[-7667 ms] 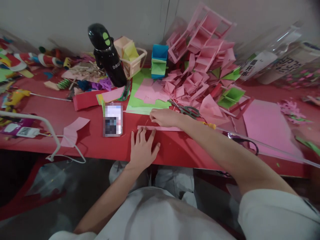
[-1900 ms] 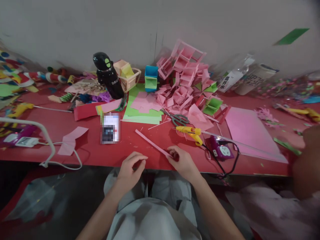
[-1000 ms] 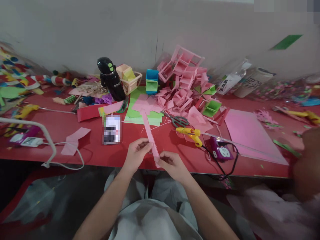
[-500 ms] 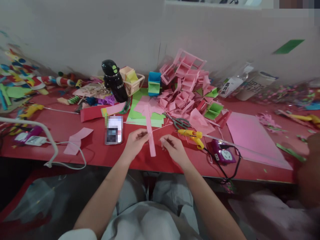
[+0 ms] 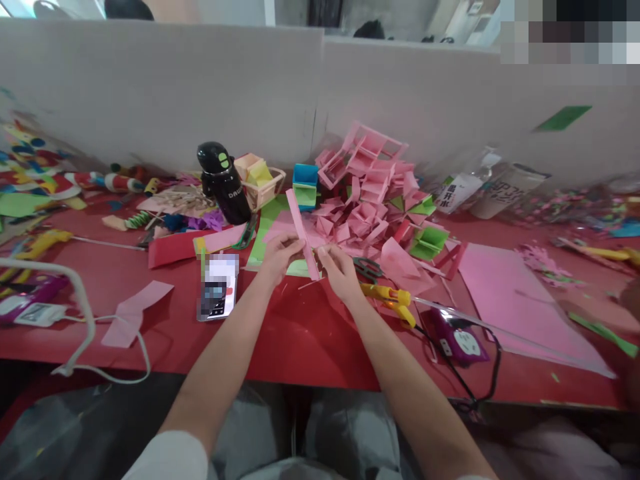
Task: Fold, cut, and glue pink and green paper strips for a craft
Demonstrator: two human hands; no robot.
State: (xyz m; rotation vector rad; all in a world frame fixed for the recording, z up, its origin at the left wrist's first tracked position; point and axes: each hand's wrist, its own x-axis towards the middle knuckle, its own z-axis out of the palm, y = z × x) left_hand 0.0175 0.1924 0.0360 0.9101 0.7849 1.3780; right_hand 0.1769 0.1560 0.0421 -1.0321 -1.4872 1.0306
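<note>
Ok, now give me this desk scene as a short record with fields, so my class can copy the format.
Left hand: holds a long pink paper strip
Right hand: close to the strip's lower end; contact unclear
Tools: yellow plastic glue gun; dark-handled scissors, partly hidden
Behind hands: heap of pink folded-paper pieces; black cylindrical bottle
Left side: rectangular phone with lit screen
Surface: red tabletop

Head camera looks forward, down at the hands (image 5: pixel 279 260)
</note>
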